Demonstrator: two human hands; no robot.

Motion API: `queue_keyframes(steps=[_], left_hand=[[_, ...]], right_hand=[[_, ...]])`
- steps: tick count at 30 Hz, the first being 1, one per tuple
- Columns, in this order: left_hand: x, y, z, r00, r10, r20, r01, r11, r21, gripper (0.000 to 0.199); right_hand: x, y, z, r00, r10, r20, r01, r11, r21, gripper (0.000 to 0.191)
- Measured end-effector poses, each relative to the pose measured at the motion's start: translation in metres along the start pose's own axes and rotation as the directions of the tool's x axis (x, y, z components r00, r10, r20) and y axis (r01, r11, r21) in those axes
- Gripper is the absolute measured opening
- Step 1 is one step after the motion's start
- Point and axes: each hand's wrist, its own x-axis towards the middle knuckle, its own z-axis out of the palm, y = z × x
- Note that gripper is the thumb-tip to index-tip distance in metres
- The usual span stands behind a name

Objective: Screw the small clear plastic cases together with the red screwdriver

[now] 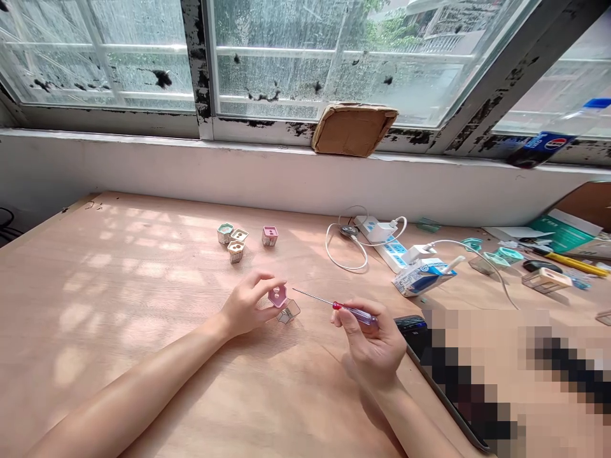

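Observation:
My left hand (251, 304) pinches a small pink polygonal piece with two round holes (277, 295) between thumb and fingers. Just below it, touching or very near, is a small clear box-like piece (289, 312); whether my fingers also hold it I cannot tell. My right hand (375, 340) is closed round the clear purple handle of a thin screwdriver (356, 313). Its tip points left toward the pink piece, a short gap away. Farther back stand a small pink-topped container (270, 236) and a cluster of similar ones with green (225, 233) and cream tops (235, 251).
A white power strip (389, 251) with plugs and cables lies at the back right, beside a blue-and-white drink carton (422, 278). Further right are a yellow-handled tool (580, 263) and small clear pieces. A dark tablet-like device (449, 394) lies by my right forearm. A cola bottle (544, 145) leans on the sill.

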Motion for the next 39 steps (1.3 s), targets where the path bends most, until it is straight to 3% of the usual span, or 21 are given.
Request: queue_keyframes(steps=[8,18,22,26,32,39], left_hand=[[0.002,0.0,0.0,1.0,0.002,0.004,-0.002,0.999,0.034,0.037],[0.002,0.002,-0.002,0.996,0.085,0.031,-0.088,0.989,0.12,0.046],[0.003,0.003,-0.003,0.997,0.076,0.033,-0.079,0.993,0.088,0.049],[0.004,0.005,-0.004,0.998,0.048,0.041,-0.05,0.997,0.062,0.037],[0.005,0.007,-0.004,0.991,0.123,0.053,-0.127,0.988,0.088,0.04],[0.004,0.005,-0.005,0.989,0.108,0.097,-0.114,0.992,0.05,0.039]], right_hand=[[0.0,-0.011,0.001,1.0,-0.018,0.001,0.018,1.0,0.015,0.009],[-0.003,-0.012,0.0,0.965,-0.088,0.245,0.118,0.987,-0.109,0.011],[-0.002,-0.011,0.0,0.954,-0.121,0.274,0.171,0.971,-0.165,0.011],[-0.001,-0.014,0.001,0.942,-0.148,0.302,0.213,0.957,-0.195,0.009],[0.001,-0.017,0.003,0.927,-0.176,0.332,0.252,0.947,-0.2,0.009],[0.001,-0.015,0.003,0.932,-0.134,0.338,0.213,0.954,-0.209,0.01]])
